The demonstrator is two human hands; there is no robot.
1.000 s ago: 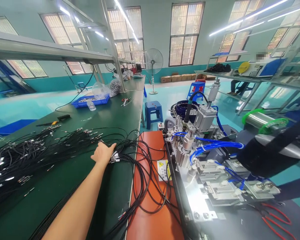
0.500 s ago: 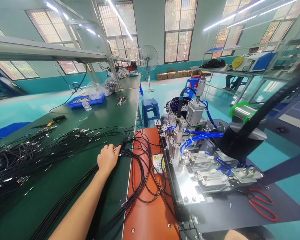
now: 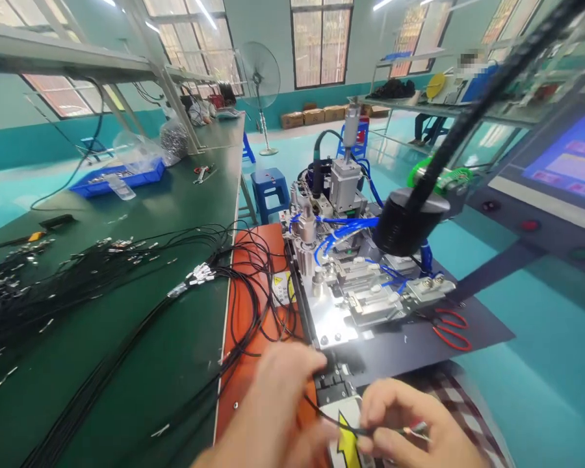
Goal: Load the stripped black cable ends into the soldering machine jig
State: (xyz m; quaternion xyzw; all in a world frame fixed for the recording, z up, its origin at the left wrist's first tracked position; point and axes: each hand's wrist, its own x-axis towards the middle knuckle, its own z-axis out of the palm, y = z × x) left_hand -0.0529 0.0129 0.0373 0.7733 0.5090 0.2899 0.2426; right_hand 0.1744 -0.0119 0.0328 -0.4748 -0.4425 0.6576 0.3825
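Pinching a thin black cable (image 3: 353, 429) between both hands, low over the near edge of the desk (image 3: 166, 338).

The cable's long axis runs from 9 to 3 o'clock. The left hand (image 3: 277, 406), blurred, is curled shut on it, and the right hand (image 3: 412, 426) grips it just behind its metal tip (image 3: 416, 428), which points to 3 o'clock. The pneumatic fixture (image 3: 365, 296) stands at 12 o'clock from the hands, nearer the right one. Red scissors (image 3: 451, 328) lie at 1 o'clock, and loose cable bundles (image 3: 78, 279) spread at 10 o'clock.

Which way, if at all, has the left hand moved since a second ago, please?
Yes: the left hand quit the cable ends on the green bench and drew back to the orange mat's near edge.
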